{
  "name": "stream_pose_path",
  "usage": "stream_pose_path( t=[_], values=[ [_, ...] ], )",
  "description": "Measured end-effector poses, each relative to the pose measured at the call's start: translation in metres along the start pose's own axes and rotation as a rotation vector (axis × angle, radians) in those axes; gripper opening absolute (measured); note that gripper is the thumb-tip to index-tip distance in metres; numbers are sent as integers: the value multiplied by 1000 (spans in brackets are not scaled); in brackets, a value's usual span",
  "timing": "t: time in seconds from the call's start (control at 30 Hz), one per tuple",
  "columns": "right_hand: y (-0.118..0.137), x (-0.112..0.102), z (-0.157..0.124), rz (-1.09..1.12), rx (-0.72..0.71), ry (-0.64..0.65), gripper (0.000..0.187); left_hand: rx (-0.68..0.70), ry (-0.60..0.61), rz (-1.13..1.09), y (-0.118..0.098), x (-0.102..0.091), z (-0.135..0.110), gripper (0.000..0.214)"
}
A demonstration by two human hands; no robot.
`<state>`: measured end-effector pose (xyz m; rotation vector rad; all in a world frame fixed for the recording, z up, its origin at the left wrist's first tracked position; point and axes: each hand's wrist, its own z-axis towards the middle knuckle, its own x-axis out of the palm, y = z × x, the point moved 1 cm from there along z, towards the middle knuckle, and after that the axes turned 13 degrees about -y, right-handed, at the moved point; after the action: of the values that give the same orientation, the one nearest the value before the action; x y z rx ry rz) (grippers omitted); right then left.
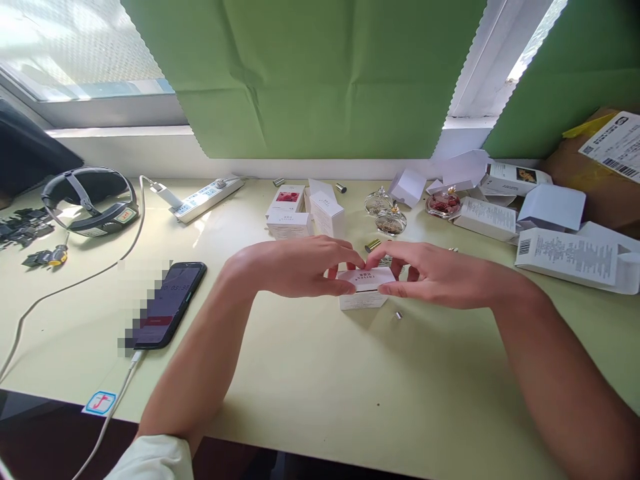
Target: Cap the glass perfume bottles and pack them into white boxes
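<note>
Between the fingers of my left hand (300, 267) and right hand (440, 275), I record a box (364, 301) on the table (350, 387). Both sets of fingers are narrow, holding its top, thumbs along the near edge. Just nearer than the right thumb lies a silver cap (399, 315); beyond the fingertips, a gold cap (373, 245) and bottles (391, 223).

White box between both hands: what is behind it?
Behind the white box, a gold-coloured cylinder shows, with two bottles farther back. Fingers and box hide part of that space, contents unknown.
</note>
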<state>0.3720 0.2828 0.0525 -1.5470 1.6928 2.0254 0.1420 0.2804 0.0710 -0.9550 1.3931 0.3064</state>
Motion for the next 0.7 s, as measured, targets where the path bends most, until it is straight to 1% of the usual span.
stream_pose_path(
  t=[0.17,0.37,0.6,0.7],
  values=[
    [-4,2,2,-12,-21,-18,41,17,5,-1,2,1,1,36],
    [-2,2,3,-16,22,-8,42,25,16,-1,4,3,3,35],
    [-4,0,2,34,74,22,45,19,24,-8,6,4,4,37],
    [-4,1,1,31,76,31,45,17,30,-21,7,4,6,36]
  ],
)
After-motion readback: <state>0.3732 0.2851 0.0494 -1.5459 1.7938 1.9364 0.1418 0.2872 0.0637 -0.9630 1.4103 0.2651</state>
